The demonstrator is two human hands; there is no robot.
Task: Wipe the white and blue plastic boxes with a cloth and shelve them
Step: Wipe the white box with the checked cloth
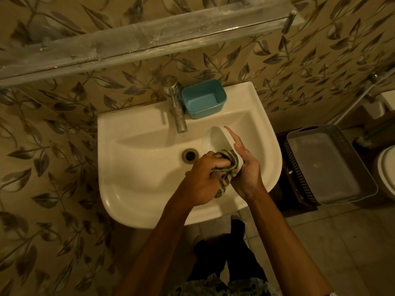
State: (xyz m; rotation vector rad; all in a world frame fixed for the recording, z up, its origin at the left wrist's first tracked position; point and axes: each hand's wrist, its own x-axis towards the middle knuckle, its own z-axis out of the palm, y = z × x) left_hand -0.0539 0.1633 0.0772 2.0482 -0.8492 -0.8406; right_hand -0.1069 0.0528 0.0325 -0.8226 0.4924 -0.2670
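A long dusty shelf runs across the top of the frame on the leaf-patterned wall, and below it the white sink fills the centre. At the right edge a grey basket sits on the floor, well apart from the work. The blue box stands open side up on the sink's back ledge, just beside the tap, not yet picked up. Over the bowl, right of centre, the white box is held tilted on its side: the right hand presses flat along its outer wall, fingers stretched out rather than wrapped, while the left hand is closed on the striped cloth, pushing it into the box's lower end. That flat, unwrapped hold looks the weak point: a hard push from the cloth could slide the box into the bowl.
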